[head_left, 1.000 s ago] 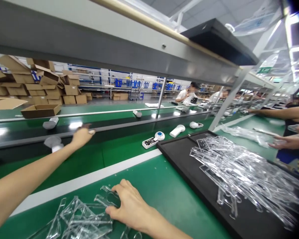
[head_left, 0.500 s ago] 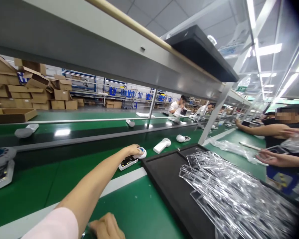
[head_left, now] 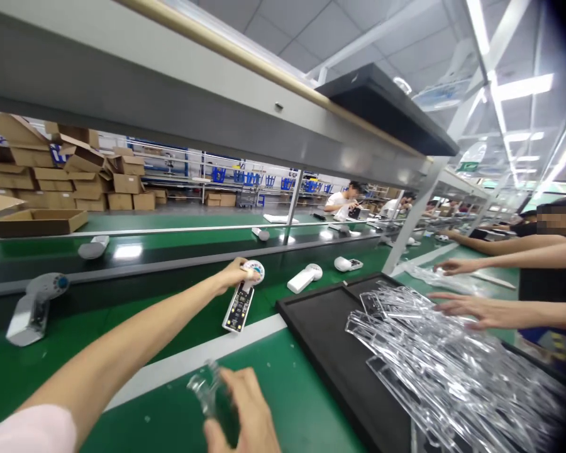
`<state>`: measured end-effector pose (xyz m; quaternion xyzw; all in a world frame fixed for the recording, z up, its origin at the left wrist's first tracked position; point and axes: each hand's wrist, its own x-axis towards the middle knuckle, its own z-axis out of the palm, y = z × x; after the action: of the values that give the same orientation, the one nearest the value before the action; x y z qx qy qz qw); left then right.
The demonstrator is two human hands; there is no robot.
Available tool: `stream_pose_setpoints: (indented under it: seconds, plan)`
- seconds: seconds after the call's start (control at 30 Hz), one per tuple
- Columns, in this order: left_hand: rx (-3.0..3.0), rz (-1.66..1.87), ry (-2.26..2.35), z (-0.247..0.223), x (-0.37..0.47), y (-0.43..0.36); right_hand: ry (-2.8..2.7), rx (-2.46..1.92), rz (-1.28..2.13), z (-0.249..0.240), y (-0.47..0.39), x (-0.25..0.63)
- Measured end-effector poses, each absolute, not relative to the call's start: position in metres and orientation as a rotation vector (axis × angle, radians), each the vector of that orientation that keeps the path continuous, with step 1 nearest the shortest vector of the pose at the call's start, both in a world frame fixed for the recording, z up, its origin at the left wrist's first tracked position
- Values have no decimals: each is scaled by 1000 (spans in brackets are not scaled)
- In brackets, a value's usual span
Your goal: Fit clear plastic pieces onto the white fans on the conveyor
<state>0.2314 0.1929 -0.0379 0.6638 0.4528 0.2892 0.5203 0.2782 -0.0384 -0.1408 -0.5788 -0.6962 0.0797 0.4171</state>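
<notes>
My left hand (head_left: 233, 275) reaches out over the green belt. Its fingers grip the round head of a white handheld device (head_left: 239, 308) whose handle shows a bare circuit board. Nearer to me, above the green table edge, my right hand (head_left: 252, 409) is closed around a clear plastic cover (head_left: 206, 391), which is partly blurred. To the right, a black tray (head_left: 321, 340) carries a heap of similar clear plastic parts (head_left: 434, 352).
More white devices lie along the belt (head_left: 136, 321), one (head_left: 28, 318) at left and one (head_left: 305, 278) past my left hand. A co-worker's hands (head_left: 476, 308) hover over the heap. A metal post (head_left: 412, 220) rises behind the tray; a shelf beam (head_left: 193, 107) crosses overhead.
My left hand has drawn the device slightly leftward and turned it, so its handle points toward me. My right hand has risen with the clear cover. The co-worker's hands moved over the heap.
</notes>
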Motion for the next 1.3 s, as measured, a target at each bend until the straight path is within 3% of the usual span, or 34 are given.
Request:
stream_pose_setpoints:
  seconds: [0.27, 0.57, 0.93, 1.13, 1.3]
  plan:
    - [1456, 951, 1013, 7, 156, 105, -1673, -1593, -74, -61, -14, 282]
    - [1354, 1065, 1092, 16, 124, 58, -1680, -1680, -289, -55, -11, 231]
    - [1201, 1256, 834, 31, 91, 27, -1719, -1497, 161, -55, -28, 217]
    - [1190, 969, 769, 2, 83, 22, -1847, -1351, 155, -37, -32, 222]
    - [1291, 1263, 848, -1, 87, 1, -1199, -1317, 571, -36, -18, 215]
